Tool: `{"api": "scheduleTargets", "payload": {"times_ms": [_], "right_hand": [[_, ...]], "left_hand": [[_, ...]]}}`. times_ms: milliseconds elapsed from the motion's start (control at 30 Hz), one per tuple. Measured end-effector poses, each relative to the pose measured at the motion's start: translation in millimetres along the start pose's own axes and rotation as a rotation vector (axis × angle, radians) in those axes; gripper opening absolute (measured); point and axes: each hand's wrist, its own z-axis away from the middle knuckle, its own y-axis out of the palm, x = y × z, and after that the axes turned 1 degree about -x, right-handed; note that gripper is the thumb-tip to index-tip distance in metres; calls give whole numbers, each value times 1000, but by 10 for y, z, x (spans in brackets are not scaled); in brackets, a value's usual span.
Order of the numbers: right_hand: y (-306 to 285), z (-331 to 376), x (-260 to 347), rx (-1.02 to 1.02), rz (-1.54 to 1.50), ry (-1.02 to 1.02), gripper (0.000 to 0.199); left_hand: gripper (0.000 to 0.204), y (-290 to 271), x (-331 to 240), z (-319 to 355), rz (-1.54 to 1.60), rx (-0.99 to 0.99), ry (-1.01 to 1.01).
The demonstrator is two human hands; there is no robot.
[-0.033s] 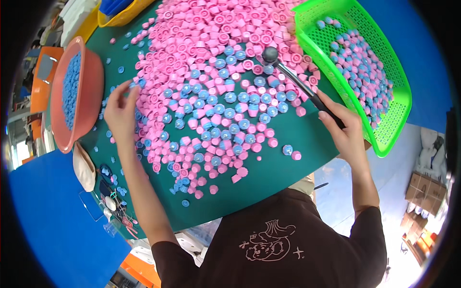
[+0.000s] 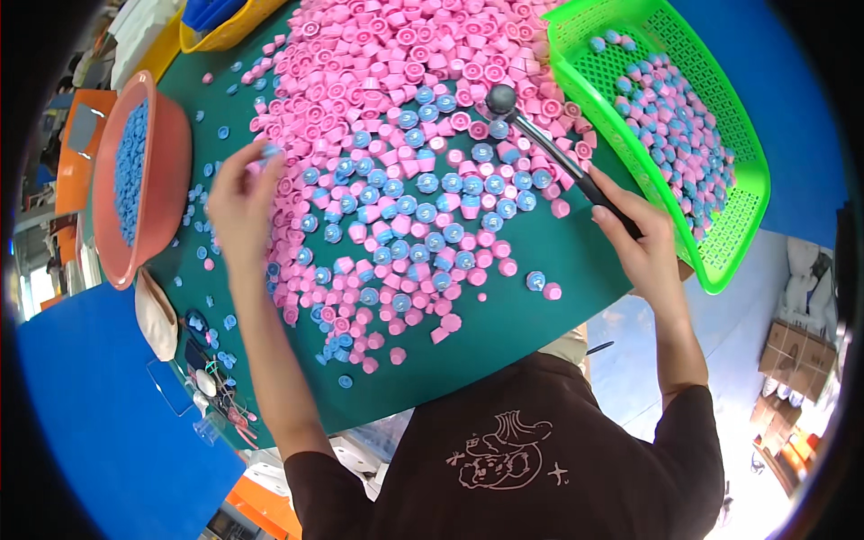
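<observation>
My left hand (image 2: pixel 241 205) hovers at the left edge of a heap of small pink cup-shaped pieces (image 2: pixel 378 54), fingertips closed on a small blue cap (image 2: pixel 271 150). In my right hand (image 2: pixel 650 247), a small hammer (image 2: pixel 560 155) is gripped by its black handle. Its metal shaft slants away to the left, and the round dark head is over the pieces near the heap's right side. Between my hands, many pink cups stand with blue caps (image 2: pixel 427 183) on top. Loose blue caps (image 2: pixel 338 346) lie at the near left of these.
A green basket (image 2: pixel 621 162) of pink-and-blue pieces stands at the right. At the left, an orange-pink basin (image 2: pixel 166 180) holds blue caps. A yellow container (image 2: pixel 236 31) sits at the far left. Cords and small tools (image 2: pixel 211 382) lie on the green table's (image 2: pixel 504 315) near left edge.
My left hand has shifted slightly right, toward the pink heap, with the blue cap at its fingertips. My right hand and the hammer have hardly moved.
</observation>
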Motion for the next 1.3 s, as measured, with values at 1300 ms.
{"api": "scheduleTargets", "payload": {"times_ms": [1300], "right_hand": [[-116, 19, 56, -47, 134, -94, 40]], "left_hand": [[22, -489, 753, -488, -148, -115, -105]]}}
